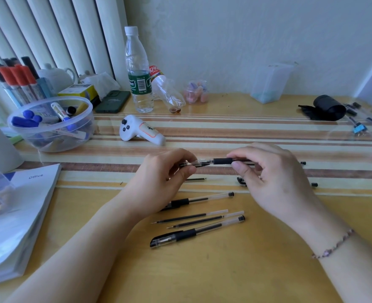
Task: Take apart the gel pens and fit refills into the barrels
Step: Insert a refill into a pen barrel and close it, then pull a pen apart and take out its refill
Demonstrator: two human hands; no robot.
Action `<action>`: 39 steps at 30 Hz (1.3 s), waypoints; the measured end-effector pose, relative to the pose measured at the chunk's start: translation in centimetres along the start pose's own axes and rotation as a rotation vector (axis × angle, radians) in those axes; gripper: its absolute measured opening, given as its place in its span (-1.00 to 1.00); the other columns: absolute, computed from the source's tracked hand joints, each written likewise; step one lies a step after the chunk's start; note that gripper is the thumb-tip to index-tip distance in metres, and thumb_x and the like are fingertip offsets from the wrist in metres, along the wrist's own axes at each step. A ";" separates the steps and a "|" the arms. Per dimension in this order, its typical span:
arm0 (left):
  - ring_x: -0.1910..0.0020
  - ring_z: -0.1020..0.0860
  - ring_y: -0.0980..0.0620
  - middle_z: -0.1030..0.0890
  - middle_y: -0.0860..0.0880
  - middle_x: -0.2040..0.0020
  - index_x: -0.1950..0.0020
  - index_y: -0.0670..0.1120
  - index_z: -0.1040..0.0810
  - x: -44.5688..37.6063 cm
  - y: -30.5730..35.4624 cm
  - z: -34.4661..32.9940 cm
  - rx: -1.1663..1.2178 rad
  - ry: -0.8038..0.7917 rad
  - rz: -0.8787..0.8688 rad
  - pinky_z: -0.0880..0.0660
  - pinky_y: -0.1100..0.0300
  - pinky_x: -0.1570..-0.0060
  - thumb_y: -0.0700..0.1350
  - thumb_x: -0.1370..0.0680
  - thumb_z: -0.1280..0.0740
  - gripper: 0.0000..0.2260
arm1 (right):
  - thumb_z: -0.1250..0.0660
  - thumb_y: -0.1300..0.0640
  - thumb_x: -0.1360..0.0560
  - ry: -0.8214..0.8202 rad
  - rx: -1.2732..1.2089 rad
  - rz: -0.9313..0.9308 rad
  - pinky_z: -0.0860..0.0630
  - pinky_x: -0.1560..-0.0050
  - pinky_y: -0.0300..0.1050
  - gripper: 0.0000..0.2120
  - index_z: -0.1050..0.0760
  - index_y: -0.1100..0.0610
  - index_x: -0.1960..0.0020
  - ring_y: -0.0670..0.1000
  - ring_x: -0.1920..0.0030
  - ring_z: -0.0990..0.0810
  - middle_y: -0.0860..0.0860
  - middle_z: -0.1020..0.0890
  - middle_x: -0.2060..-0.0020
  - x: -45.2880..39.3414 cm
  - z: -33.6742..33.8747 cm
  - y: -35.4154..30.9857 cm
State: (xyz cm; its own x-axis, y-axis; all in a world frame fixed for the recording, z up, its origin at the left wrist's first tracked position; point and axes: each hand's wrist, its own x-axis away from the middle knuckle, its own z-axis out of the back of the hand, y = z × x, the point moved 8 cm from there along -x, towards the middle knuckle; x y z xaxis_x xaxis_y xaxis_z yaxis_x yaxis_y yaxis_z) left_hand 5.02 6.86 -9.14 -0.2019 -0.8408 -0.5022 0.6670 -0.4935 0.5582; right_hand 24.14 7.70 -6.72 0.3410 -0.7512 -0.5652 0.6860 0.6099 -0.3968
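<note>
A black gel pen (221, 161) is held level above the striped mat, between both hands. My left hand (161, 180) pinches its clear cap end and my right hand (272, 178) grips the barrel behind the black rubber grip. Nearer me on the desk lie a capped gel pen (193, 232), two loose refills (189, 216) (204, 221) and another gel pen (202, 199) partly under my left wrist. A further refill (195, 179) and small black pen parts (241, 181) lie under my hands, mostly hidden.
A clear bowl of markers (49, 125) and a white controller (141, 131) stand at the left and middle back. Two water bottles (139, 73), a phone (113, 101) and a plastic jar (197, 91) line the wall. A book (16, 215) lies at the left; a black pouch (327, 108) sits far right.
</note>
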 end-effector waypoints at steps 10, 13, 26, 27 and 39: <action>0.31 -0.53 0.11 -0.59 0.11 0.33 -0.02 -0.01 -0.62 0.1 0.6 -0.9 0.040 -0.052 -0.026 -0.40 0.39 0.30 -0.11 -0.54 -0.37 -0.92 | -0.41 0.12 -0.45 0.001 -0.049 0.063 -0.57 0.08 0.15 -0.74 -0.63 0.04 -0.14 0.01 0.14 -0.66 -0.10 -0.69 0.17 0.1 -0.3 -1.1; 0.32 -0.53 0.10 -0.60 0.11 0.34 0.00 0.01 -0.62 0.1 0.7 -0.9 0.034 -0.051 -0.030 -0.43 0.34 0.30 -0.12 -0.53 -0.38 -0.92 | -0.46 0.17 -0.43 0.025 -0.053 0.062 -0.57 0.09 0.14 -0.71 -0.63 0.05 -0.15 0.01 0.19 -0.66 -0.13 -0.68 0.22 0.1 -0.3 -1.2; 0.20 -0.52 0.17 -0.58 0.17 0.23 -0.07 0.01 -0.58 -0.3 -0.1 0.1 -0.068 -0.016 0.011 -0.37 0.34 0.25 -0.17 -0.57 -0.29 -0.86 | -0.29 -0.10 -0.51 0.021 -0.007 0.081 -0.51 -0.13 0.01 -0.64 -0.59 0.06 -0.21 -0.02 -0.07 -0.61 -0.08 -0.68 -0.05 -0.4 -0.3 -0.6; 0.21 -0.53 0.16 -0.59 0.16 0.24 -0.06 0.02 -0.59 -0.3 -1.3 0.9 -0.116 0.046 0.089 -0.40 0.31 0.26 -0.16 -0.57 -0.30 -0.86 | -0.27 -0.11 -0.52 0.049 0.029 0.022 -0.48 -0.14 -0.02 -0.65 -0.59 0.05 -0.20 0.00 -0.10 -0.59 -0.06 -0.67 -0.08 -0.8 0.6 1.1; -0.14 -0.39 -0.03 -0.58 0.07 -0.10 -0.09 0.11 -0.61 0.4 -6.0 1.5 -0.348 -0.006 0.433 -0.38 -0.08 -0.18 -0.07 -0.52 -0.34 -0.82 | -0.33 -0.04 -0.53 -0.142 0.296 -0.633 -0.55 0.09 -0.02 -0.90 -0.63 -0.18 0.08 0.08 0.05 -0.59 -0.05 -0.69 0.09 0.8 1.7 14.8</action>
State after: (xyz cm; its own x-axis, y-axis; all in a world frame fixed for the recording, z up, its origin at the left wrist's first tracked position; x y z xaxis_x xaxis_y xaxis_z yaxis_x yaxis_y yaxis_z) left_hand -0.13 9.13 -11.70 0.1395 -0.9525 -0.2708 0.8873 -0.0012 0.4612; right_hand 35.66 15.74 -11.80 -0.1139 -0.9763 -0.1841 0.9189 -0.0331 -0.3931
